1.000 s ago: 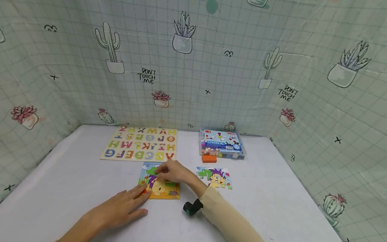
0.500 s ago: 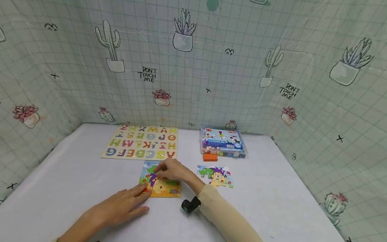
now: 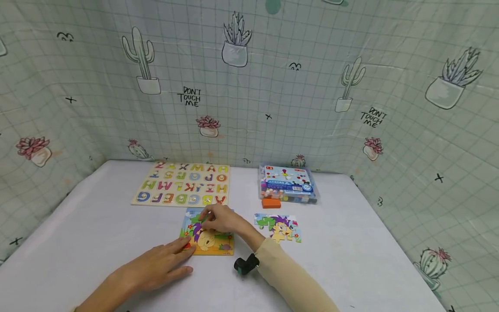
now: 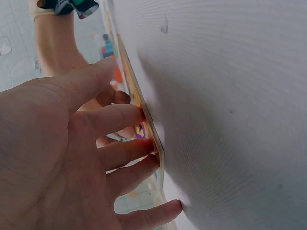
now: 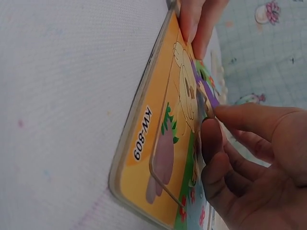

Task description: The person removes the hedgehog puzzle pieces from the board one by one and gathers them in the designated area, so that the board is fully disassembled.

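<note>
A picture puzzle board (image 3: 218, 250) with a purple-haired cartoon animal lies on the table in front of me. My left hand (image 3: 153, 266) rests at its near left corner, fingers stretched out. In the left wrist view, fingertips (image 4: 146, 146) touch the board's edge, while the little finger meets the cloth. My right hand (image 3: 222, 219) is over the upper middle of the board. Seen from the right wrist, its thumb and fingers pinch a small puzzle piece (image 5: 205, 99) at the board's surface; the fingers partly hide it.
Several joined pieces (image 3: 281, 228) lie right of the board. An orange block (image 3: 270, 203) sits before a clear plastic box (image 3: 288, 184) of coloured parts. Behind stands a wooden alphabet board (image 3: 179, 184). A patterned cloth (image 3: 249, 95) hangs around the white table.
The head view has shifted slightly. Both hands stay almost where they were, the left on the board's corner and the right still pinching at the upper middle of the picture.
</note>
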Demonstrator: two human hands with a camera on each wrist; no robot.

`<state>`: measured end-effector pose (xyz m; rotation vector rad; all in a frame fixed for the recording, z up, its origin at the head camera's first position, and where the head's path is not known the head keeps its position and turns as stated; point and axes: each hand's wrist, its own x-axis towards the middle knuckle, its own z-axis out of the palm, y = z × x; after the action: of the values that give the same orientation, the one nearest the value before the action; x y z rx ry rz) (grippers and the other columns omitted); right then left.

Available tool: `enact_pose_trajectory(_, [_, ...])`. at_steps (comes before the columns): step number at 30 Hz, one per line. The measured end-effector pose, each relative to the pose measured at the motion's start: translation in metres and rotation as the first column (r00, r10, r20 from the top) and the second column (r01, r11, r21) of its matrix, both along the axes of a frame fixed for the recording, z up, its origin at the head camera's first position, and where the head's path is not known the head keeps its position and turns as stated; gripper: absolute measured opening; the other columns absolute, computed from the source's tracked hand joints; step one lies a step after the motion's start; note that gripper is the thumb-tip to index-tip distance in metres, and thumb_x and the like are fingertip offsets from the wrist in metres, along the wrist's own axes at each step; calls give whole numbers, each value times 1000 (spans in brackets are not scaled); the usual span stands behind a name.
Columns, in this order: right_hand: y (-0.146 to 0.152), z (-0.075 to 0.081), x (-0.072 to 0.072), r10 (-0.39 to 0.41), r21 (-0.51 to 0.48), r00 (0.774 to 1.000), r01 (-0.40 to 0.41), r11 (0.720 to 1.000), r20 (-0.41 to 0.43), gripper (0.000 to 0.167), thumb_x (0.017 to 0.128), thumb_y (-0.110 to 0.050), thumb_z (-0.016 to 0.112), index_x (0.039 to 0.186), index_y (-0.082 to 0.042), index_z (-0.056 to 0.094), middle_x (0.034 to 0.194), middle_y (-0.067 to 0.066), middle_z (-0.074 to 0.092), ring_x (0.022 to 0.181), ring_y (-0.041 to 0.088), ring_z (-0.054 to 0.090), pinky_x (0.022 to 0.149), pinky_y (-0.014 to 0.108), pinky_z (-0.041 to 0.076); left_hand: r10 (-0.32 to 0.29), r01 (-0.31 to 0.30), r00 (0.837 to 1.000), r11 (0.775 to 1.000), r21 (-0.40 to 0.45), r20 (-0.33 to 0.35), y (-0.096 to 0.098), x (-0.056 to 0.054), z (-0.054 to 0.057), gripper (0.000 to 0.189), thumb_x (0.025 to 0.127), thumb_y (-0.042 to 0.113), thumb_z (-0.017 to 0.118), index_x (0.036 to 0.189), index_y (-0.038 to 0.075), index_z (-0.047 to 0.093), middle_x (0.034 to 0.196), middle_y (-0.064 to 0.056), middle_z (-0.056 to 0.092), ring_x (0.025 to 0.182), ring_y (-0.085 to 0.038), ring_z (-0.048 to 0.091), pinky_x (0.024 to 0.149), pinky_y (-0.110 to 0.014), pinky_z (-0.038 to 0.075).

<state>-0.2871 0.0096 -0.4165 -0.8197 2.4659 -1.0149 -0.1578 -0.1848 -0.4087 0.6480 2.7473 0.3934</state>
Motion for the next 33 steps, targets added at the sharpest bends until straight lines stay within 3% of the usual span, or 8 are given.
enact_pose_trajectory(13, [-2, 3, 2, 4, -54, 1000, -3, 999, 19, 10, 92, -12, 68, 102, -10, 67, 71, 2, 65, 55, 9, 56, 48, 17, 42, 4, -4, 1000, 1000, -15, -12, 0, -1, 0, 62, 94, 53, 57, 140, 11, 55, 153, -16, 41, 141, -36, 41, 111, -58, 38])
enact_pose_trajectory(21, [8, 6, 1, 1, -40, 1000, 0, 999, 13, 11, 93, -14, 67, 104, -13, 68, 82, 1, 68, 63, 9, 60, 54, 19, 47, 7, -8, 1000, 1000, -21, -12, 1, -2, -2, 61, 93, 53, 59, 140, 14, 56, 153, -14, 42, 140, -36, 42, 111, -58, 38])
enact_pose_trajectory(27, [35, 8, -2, 16, -27, 1000, -16, 1000, 5, 11, 93, -16, 67, 103, -13, 68, 88, 4, 69, 67, 12, 63, 58, 20, 50, 14, -15, 1000, 1000, -26, -17, 2, -2, -3, 60, 93, 52, 59, 140, 16, 56, 154, -12, 41, 141, -35, 41, 112, -57, 38])
enact_pose_trajectory(33, [84, 13, -2, 13, -30, 1000, -13, 999, 6, 15, 95, -15, 65, 108, -9, 67, 88, 6, 68, 68, 18, 64, 56, 22, 47, 7, -8, 999, 1000, -24, -41, 0, -1, -2, 59, 93, 51, 60, 140, 17, 56, 154, -12, 41, 141, -35, 42, 111, -56, 39])
